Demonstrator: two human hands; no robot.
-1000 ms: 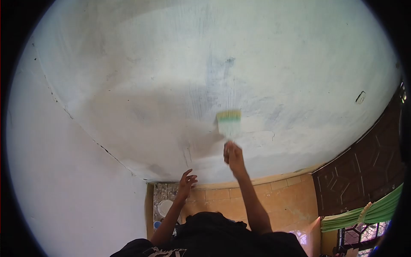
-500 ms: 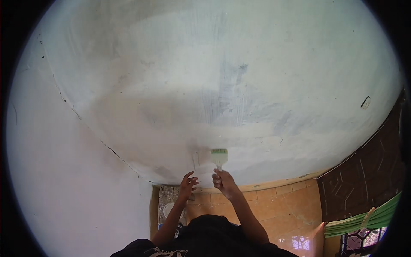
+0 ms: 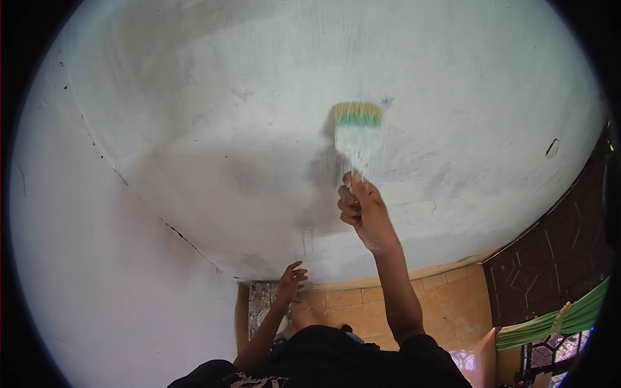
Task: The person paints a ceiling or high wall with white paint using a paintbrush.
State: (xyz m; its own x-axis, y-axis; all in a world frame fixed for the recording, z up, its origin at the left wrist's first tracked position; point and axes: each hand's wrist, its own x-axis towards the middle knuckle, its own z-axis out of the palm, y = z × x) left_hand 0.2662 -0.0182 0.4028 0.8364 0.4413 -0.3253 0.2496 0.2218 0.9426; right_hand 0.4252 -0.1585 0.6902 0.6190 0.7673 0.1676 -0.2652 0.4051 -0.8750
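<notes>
My right hand [image 3: 364, 210] grips the handle of a wide paintbrush [image 3: 358, 139], raised in front of the wall [image 3: 259, 97]. The brush's bristles point up, yellowish at the tips and green lower down, above a whitish flat body. Its bristles overlap a dark scuffed patch of the wall, and a shadow falls just left of it. The wall's paint is uneven, with grey streaks around the brush. Lower and to the left, my left hand [image 3: 293, 283] hangs with its fingers apart and nothing in it, near the foot of the wall.
A cracked corner line separates a side wall [image 3: 149, 291] at left. Below my left hand, a white container [image 3: 265, 318] stands on a paint-spotted surface [image 3: 260, 294]. Orange floor tiles [image 3: 362, 310] run along the wall. A dark panelled door [image 3: 550, 252] and green curtain [image 3: 550, 323] are at right.
My right hand has lifted the paintbrush from low on the wall up to the scuffed patch, stretching the arm out. My left hand has stayed almost where it was.
</notes>
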